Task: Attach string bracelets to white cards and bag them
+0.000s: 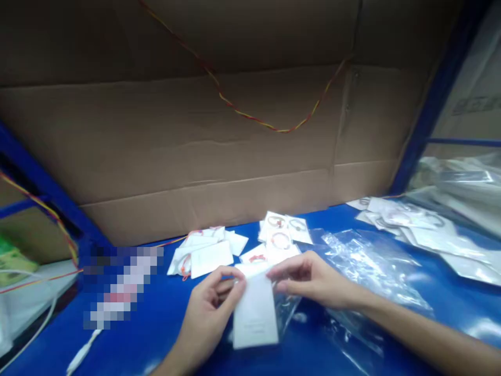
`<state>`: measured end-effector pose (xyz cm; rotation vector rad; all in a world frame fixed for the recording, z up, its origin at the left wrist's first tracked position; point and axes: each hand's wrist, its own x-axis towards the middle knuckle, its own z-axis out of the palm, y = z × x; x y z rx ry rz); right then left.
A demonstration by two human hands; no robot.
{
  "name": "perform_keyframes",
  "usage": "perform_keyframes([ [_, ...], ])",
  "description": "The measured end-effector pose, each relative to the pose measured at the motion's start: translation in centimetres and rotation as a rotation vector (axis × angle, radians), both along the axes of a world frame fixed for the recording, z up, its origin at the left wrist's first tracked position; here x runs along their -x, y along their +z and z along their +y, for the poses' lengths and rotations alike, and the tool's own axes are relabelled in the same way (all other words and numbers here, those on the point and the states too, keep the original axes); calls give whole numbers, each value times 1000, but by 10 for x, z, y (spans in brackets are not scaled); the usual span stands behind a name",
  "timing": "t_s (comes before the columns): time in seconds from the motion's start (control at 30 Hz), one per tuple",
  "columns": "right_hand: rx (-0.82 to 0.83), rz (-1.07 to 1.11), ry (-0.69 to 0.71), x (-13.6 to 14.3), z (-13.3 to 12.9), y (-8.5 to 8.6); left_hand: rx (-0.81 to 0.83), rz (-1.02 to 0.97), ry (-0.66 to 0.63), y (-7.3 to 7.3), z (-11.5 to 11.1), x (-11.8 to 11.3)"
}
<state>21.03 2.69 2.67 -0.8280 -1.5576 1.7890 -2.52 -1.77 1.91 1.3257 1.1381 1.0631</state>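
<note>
A white card (256,318) with faint small print stands near the front middle of the blue table. My left hand (213,303) pinches its upper left edge between thumb and fingers. At the card's upper right, my right hand (309,279) has thumb and fingers close together; a clear plastic piece shows just below them, and what exactly they grip is hard to make out. Right behind the hands lie white cards with bracelet-like loops (279,240). To the left of these is a pile of white cards (211,258), some with red cords.
Clear plastic bags (364,266) spread right of my hands. More packaged cards (442,235) lie at the far right. A cardboard wall (211,141) closes off the back, with a twisted red-yellow wire (282,130) hanging there. Blue posts flank it, and a white cable (80,357) is at left.
</note>
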Motion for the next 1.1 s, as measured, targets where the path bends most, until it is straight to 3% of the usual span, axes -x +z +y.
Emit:
perform_keyframes([
  [0.2,-106,-67,84,-2,-4,4,-29,-2,30,1,-2,-2],
  [0.4,-55,-56,-39,2,-2,1,-80,62,-5,-4,0,-1],
  [0.63,-110,-90,-163,-1,3,-1,-108,81,31,-4,2,-1],
  [0.93,-155,-105,-166,1,1,2,-72,10,53,2,-1,-6],
  [1.1,-91,-7,-135,0,-1,-2,-30,58,-59,-3,0,-3],
])
